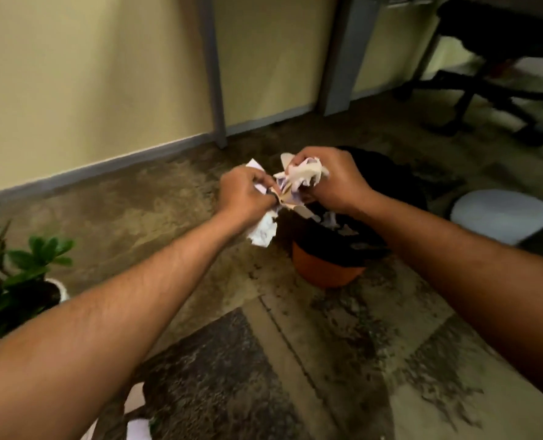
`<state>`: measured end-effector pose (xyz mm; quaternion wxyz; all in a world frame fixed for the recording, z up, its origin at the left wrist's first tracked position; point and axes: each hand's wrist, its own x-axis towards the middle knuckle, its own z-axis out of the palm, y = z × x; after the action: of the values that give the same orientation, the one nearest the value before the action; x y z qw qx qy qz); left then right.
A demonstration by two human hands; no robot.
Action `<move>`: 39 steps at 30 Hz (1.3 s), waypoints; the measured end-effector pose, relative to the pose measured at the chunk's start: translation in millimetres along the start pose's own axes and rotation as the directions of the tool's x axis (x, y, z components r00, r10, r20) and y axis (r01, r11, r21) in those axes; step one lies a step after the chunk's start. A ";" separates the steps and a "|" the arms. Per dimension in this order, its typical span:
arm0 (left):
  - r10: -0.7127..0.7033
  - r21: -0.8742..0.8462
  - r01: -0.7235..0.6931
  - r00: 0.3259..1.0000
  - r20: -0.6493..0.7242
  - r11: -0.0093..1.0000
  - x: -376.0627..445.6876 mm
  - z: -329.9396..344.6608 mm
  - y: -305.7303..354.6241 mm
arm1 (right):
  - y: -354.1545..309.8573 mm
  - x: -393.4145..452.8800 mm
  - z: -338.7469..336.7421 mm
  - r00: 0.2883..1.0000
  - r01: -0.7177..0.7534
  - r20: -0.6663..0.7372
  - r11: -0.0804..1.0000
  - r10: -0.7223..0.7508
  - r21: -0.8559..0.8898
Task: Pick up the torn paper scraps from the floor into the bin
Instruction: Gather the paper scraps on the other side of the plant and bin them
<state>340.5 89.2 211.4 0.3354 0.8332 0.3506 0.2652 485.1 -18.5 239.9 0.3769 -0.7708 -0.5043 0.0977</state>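
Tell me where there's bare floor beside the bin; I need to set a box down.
Free: brown floor between grey skirting and orange black-lined bin; tiles in front. Crowded: green potted plant left, white object right.

Gripping crumpled paper scraps [290, 182] in left hand [248, 195] and right hand [333, 177], fingers curled | hovering above orange bin [325, 271] with black liner, scraps lying inside | standing on mottled floor [168, 201] | showing potted plant [16, 265] far left, chair base [492, 90] top right
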 end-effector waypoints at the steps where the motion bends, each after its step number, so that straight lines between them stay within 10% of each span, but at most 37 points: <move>1: 0.034 -0.009 -0.034 0.999 -0.012 0.999 9.8 5.2 17.3 | 2.5 2.0 -16.5 0.999 -0.008 -0.045 1.000 0.008 0.002; 8: 0.103 0.042 -0.109 0.987 0.126 0.993 52.1 69.3 87.7 | 68.1 -0.6 -72.0 0.943 -0.220 -0.225 0.965 0.247 0.140; 21: -0.082 0.111 0.021 0.808 0.583 0.994 49.4 134.5 80.1 | 118.7 -8.9 -55.5 0.829 -0.505 0.230 0.859 0.510 -0.085; 29: -0.034 -0.054 0.052 0.955 0.294 0.997 54.3 101.2 63.9 | 90.4 15.2 -38.7 0.892 -0.448 -0.099 0.892 0.441 -0.064; 39: -0.099 -0.344 0.023 0.973 -0.207 0.939 -12.8 16.2 -51.2 | -6.4 2.6 95.8 1.000 -0.011 -0.005 0.996 0.011 -0.083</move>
<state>322.8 100.4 160.3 0.4409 0.7170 0.3605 0.4019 431.0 31.3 178.1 0.3449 -0.7888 -0.5029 0.0770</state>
